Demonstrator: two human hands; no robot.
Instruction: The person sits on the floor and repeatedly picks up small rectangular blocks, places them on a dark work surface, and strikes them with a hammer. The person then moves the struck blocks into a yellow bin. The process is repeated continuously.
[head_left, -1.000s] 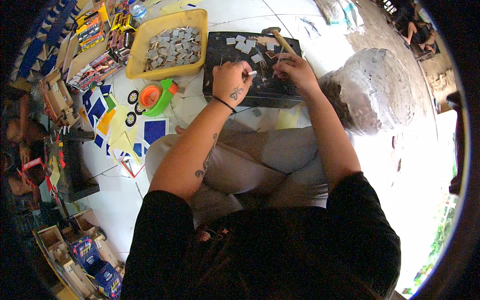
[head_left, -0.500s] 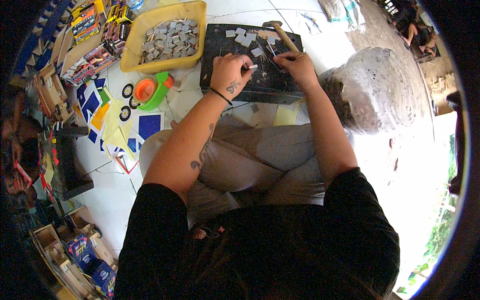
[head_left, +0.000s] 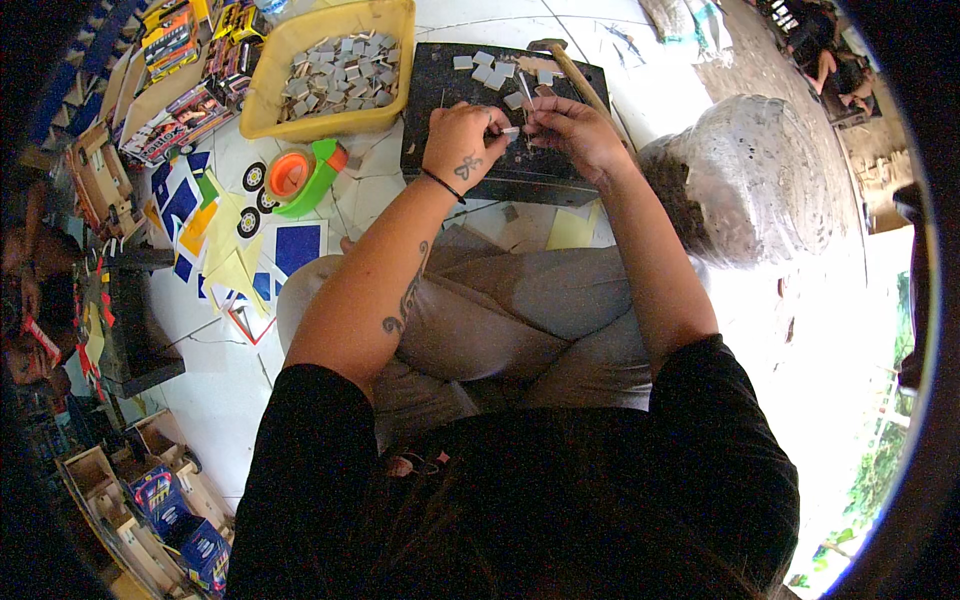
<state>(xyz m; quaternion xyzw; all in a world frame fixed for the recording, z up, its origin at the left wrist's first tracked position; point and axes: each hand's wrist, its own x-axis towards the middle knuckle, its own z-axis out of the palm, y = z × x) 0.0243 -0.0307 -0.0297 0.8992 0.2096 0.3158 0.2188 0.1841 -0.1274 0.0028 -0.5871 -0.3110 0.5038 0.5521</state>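
Over a low black block, my left hand is closed, pinching a small pale square tile by its edge. Close on its right, my right hand grips a thin metal tool that stands nearly upright; its exact kind does not show. The tool's lower end is beside the tile, and I cannot tell if they touch. Several loose grey square tiles lie on the block beyond my hands. Behind my right hand rests a hammer with a wooden handle.
A yellow tub of similar tiles stands left of the block. Nearer are a green and orange tape dispenser, small black wheels and paper cutouts. A plastic-wrapped stump is at right. Other people sit far left and far right.
My right hand has moved left, bringing the metal tool from the block's right side up to the tile. My left hand has barely moved and keeps its pinch.
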